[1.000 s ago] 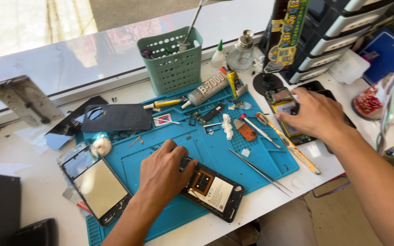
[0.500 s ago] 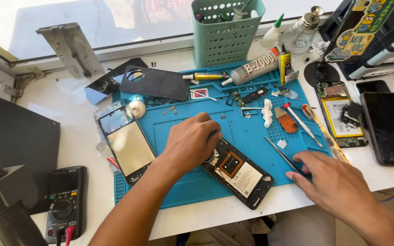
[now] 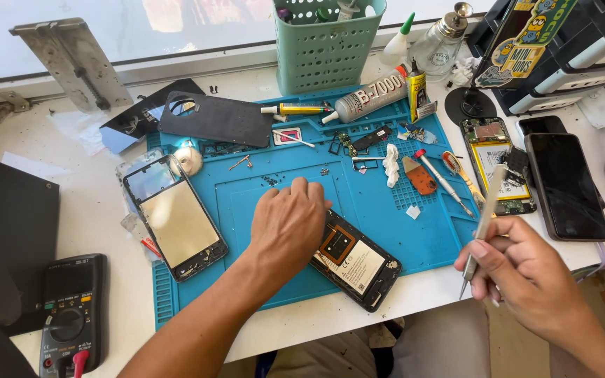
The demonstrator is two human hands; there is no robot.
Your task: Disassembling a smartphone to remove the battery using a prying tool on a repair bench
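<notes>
My left hand (image 3: 290,225) lies palm down on the upper end of an opened black phone (image 3: 358,262) that rests on the blue work mat (image 3: 260,187). The phone's insides face up, showing a copper coil and a pale battery. My right hand (image 3: 519,269) hovers off the mat's right edge, near the table's front, holding metal tweezers (image 3: 481,227) that point up and away. A separated phone screen (image 3: 176,218) lies on the mat's left side.
A green basket (image 3: 323,45), glue tubes (image 3: 369,98), a glass bottle (image 3: 439,45) and a black back cover (image 3: 218,120) sit at the back. Screwdrivers (image 3: 442,180), another opened phone (image 3: 498,166) and a dark phone (image 3: 567,185) lie right. A multimeter (image 3: 71,308) stands front left.
My right hand has picked up the tweezers from the mat and lifted them to the right. The left hand stays on the opened phone. The view has shifted left and closer.
</notes>
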